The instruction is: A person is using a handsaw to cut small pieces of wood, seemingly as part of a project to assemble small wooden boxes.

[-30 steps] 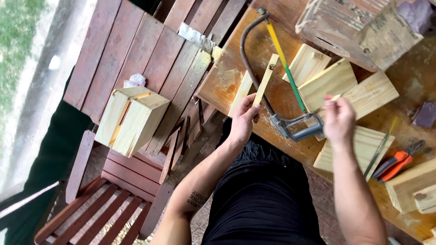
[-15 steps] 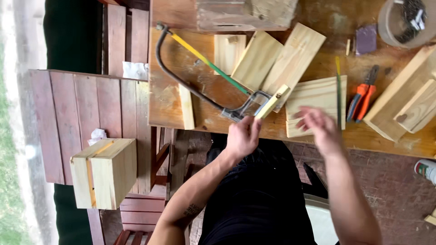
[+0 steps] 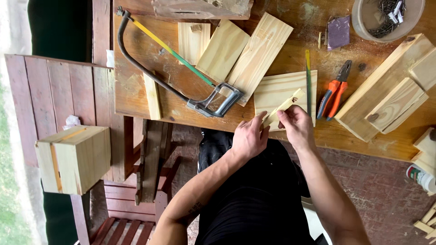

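Now that the small wooden strip point(image 3: 282, 108) is gripped at both sides, it is held just above the near edge of the worktop point(image 3: 136, 97), tilted so that its far end points up and to the right. The left hand point(image 3: 249, 138) is closed on the strip's lower end, thumb and fingers pinched around it. The right hand point(image 3: 297, 127) is closed on the strip too, from the right side, its fingertips pressed against the middle of the piece. A small notch or hole is seen near the strip's far tip.

Half a second ago the strip was carried by the left hand alone, beside the handle of the hacksaw point(image 3: 181, 68), while the right hand hung spread and empty over the flat board point(image 3: 281, 90). Since then the right hand has been brought in and the strip has been shifted right, over that board. A one-handed carry has thus been turned into a two-handed hold, which is judged to suit turning or checking the piece.

The hacksaw is left lying on the worktop, untouched, its frame arched toward the far left. The orange pliers point(image 3: 334, 90) and a thin green-and-yellow blade point(image 3: 308, 81) lie just right of the hands. Several pale boards point(image 3: 245, 50) are fanned out farther away. A wooden box point(image 3: 75, 159) sits on the red slatted bench point(image 3: 54, 90) at the left. The view itself has been swung slightly since the earlier picture.
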